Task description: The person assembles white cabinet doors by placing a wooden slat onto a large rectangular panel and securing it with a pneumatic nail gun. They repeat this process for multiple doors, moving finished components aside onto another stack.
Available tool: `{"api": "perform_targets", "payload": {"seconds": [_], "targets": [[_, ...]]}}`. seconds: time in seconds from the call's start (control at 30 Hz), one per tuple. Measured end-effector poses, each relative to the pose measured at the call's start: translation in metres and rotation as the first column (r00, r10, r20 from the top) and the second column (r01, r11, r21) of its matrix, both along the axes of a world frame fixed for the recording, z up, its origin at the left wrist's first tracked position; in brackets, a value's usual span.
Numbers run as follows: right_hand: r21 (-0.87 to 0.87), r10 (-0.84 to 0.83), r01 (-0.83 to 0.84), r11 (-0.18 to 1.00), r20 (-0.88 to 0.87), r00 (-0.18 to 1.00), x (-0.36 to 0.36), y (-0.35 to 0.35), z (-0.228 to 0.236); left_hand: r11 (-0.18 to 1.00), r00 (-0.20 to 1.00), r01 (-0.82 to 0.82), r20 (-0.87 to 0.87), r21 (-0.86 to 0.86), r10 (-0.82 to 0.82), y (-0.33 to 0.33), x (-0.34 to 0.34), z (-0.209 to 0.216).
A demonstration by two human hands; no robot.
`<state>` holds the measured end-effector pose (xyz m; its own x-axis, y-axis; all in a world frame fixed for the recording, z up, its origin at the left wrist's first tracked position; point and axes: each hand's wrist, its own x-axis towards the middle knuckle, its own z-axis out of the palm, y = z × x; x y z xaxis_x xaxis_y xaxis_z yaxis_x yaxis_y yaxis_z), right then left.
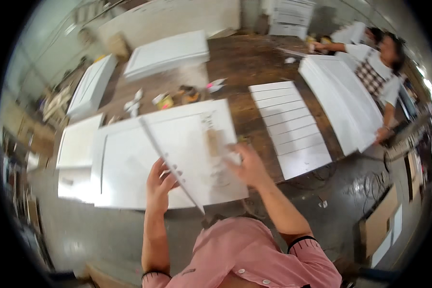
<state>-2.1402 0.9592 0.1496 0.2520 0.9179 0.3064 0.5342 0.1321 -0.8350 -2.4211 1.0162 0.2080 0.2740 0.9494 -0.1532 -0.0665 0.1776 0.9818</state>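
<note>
In front of me a large white panel [125,163] lies on the table, with a grooved line near its border. A thin white panel [186,189] with a grey edge stands tilted above it, and my left hand [159,185] is closed around that edge. My right hand [248,168] is blurred by motion over the right side of the large panel, fingers apart and holding nothing I can see. Left of its fingertips is a small tan block [212,142], with smudges or scribbles around it on the white surface.
A white slatted panel [290,127] lies to the right on the brown table [235,62]. Beyond it, a co-worker [377,72] touches a stack of white panels [338,103]. More white panels [170,50] lie at the back left. A yellow-and-black tool [189,93] sits mid-table.
</note>
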Motion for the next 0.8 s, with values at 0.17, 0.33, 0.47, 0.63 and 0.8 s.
{"api": "perform_targets", "payload": {"seconds": [0.17,0.33,0.47,0.63,0.8], "targets": [[-0.080,-0.054,0.104,0.991,0.470,0.881,-0.010,0.031,-0.037,0.999,0.996,0.033,-0.080,-0.039,-0.036,0.001,-0.017,-0.013],[-0.124,-0.013,0.062,0.990,0.361,0.932,-0.029,0.042,-0.018,0.995,0.975,0.083,-0.204,-0.061,-0.094,-0.002,-0.004,-0.013],[-0.161,-0.003,0.086,0.983,0.454,0.891,-0.032,0.054,-0.019,0.994,0.924,0.111,-0.369,0.001,-0.103,0.009,0.013,-0.031],[-0.253,0.001,0.104,0.962,0.385,0.923,-0.031,0.057,-0.022,0.929,0.601,0.253,-0.796,0.270,0.067,0.019,0.032,-0.020],[-0.245,0.005,0.085,0.966,0.343,0.939,-0.028,0.059,-0.029,0.941,0.399,0.276,-0.914,0.195,0.072,0.037,0.057,-0.021]]}}
